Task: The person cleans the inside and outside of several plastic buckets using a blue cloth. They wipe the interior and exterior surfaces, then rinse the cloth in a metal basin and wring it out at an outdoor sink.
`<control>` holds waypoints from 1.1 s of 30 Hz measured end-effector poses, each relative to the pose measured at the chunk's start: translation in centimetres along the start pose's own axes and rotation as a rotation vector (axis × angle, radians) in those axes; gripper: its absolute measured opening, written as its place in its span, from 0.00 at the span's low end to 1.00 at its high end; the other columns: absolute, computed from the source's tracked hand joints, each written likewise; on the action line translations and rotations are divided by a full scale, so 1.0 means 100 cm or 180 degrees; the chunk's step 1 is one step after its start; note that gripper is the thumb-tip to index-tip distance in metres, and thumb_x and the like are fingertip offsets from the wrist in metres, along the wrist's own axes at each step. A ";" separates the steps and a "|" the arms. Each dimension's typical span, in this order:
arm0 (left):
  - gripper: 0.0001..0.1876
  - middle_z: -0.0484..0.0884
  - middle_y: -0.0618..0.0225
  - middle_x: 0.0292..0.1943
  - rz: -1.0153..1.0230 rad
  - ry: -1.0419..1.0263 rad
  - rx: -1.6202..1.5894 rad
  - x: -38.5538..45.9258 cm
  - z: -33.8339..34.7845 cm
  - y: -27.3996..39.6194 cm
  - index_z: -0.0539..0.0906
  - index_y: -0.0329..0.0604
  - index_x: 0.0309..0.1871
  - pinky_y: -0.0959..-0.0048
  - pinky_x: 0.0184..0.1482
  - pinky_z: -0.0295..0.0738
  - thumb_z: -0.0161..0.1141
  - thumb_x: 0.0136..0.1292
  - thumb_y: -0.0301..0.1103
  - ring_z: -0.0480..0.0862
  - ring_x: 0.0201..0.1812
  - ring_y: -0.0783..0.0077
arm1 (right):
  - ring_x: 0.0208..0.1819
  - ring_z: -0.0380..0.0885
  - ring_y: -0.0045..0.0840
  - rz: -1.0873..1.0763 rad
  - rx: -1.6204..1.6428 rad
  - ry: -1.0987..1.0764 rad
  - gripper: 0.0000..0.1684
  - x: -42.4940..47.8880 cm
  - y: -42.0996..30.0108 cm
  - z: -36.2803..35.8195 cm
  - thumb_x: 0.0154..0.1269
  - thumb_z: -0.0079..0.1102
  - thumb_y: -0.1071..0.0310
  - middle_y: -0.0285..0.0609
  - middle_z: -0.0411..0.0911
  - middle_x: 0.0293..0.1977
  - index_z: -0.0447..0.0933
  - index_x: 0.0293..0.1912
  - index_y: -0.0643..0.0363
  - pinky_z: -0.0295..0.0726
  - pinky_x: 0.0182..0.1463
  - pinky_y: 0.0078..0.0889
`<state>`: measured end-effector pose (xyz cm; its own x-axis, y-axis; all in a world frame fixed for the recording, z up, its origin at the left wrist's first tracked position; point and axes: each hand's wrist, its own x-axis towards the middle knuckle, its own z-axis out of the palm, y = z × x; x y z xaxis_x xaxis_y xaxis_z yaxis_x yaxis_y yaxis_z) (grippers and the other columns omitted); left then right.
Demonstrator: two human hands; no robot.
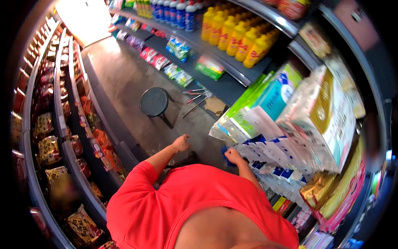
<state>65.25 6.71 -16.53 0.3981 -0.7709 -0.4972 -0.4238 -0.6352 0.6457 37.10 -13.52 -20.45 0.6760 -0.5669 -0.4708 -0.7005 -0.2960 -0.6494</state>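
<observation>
My left hand is over the floor of a shop aisle, its fingers loosely bent and apart with nothing seen in them. Beyond it stands a dark round stool. My right hand is closed in a fist beside stacked packs of tissue. Blue soft material, perhaps a cloth, shows around that fist; its full shape is hidden. Large white and gold tissue packs and a green and teal pack are piled to the right of this hand.
Shelves of packaged food run along the left. At the upper right, a shelf carries yellow bottles and blue bottles. Thin rods and a cardboard piece lie by the lower shelf. Bright light enters at the far end.
</observation>
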 end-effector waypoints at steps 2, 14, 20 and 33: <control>0.31 0.78 0.47 0.48 -0.0445 0.0246 -0.0521 -0.002 0.001 -0.040 0.70 0.33 0.58 0.64 0.53 0.72 0.64 0.51 0.36 0.78 0.52 0.52 | 0.31 0.76 0.26 -0.0413 0.0397 -0.0270 0.14 0.027 -0.066 -0.013 0.59 0.57 0.59 0.43 0.78 0.26 0.76 0.31 0.62 0.74 0.36 0.33; 0.32 0.74 0.46 0.55 -0.1507 0.0881 -0.2202 -0.055 -0.023 -0.122 0.64 0.35 0.64 0.67 0.54 0.72 0.60 0.56 0.30 0.77 0.54 0.58 | 0.34 0.76 0.28 0.1237 0.4560 -0.1983 0.16 0.207 -0.322 0.005 0.64 0.47 0.58 0.43 0.78 0.35 0.76 0.41 0.59 0.79 0.43 0.35; 0.33 0.74 0.49 0.55 -0.1954 0.1381 -0.2625 -0.077 -0.072 -0.223 0.64 0.36 0.64 0.68 0.45 0.76 0.62 0.56 0.33 0.79 0.50 0.59 | 0.43 0.78 0.36 0.1453 0.3947 -0.2308 0.19 0.250 -0.359 0.085 0.64 0.43 0.57 0.46 0.79 0.42 0.76 0.43 0.60 0.76 0.52 0.46; 0.30 0.71 0.53 0.59 -0.1619 0.2666 -0.3009 -0.043 -0.323 -0.302 0.65 0.38 0.64 0.64 0.46 0.76 0.58 0.58 0.31 0.76 0.53 0.61 | 0.27 0.77 0.31 0.1282 0.2055 -0.1909 0.12 0.353 -0.505 0.212 0.60 0.49 0.64 0.43 0.77 0.28 0.75 0.35 0.63 0.79 0.36 0.41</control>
<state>102.64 30.67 -15.11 0.8553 0.0108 -0.5180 0.4964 -0.3033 0.8134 101.15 -2.32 -16.96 0.5426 0.0058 -0.8400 -0.7655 0.4153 -0.4915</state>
